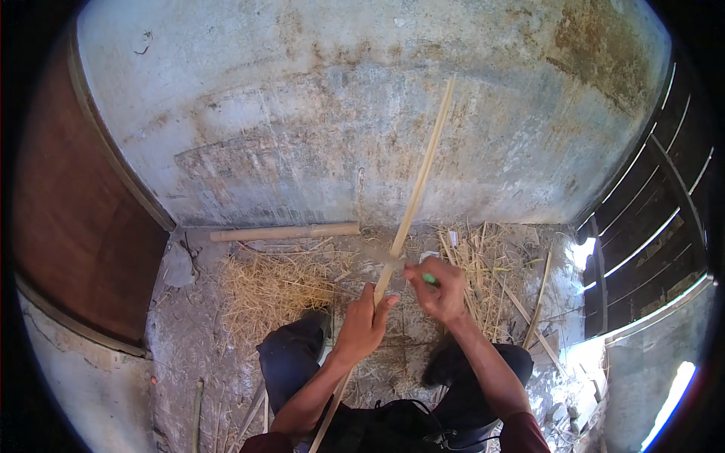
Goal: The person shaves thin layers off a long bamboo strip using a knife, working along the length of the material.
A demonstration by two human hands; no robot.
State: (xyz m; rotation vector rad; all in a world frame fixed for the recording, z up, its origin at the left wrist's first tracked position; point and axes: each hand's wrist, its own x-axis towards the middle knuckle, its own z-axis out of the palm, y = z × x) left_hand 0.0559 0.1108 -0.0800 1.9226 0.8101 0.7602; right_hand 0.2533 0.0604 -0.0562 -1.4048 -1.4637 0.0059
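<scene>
Dusty concrete floor point(189, 332) with straw shavings point(264, 291) meets a stained wall point(302, 113). The left hand point(362, 325) grips a bamboo strip point(419, 181); the right hand point(438, 291) is closed on a green-handled tool point(429, 278), its blade blurred.

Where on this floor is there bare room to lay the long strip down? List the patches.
Bare floor lies left of the straw pile, bordered by the brown door and the bamboo pole at the wall. It is crowded under the left hand and right hand holding the strip, and rightward among loose slats.
</scene>
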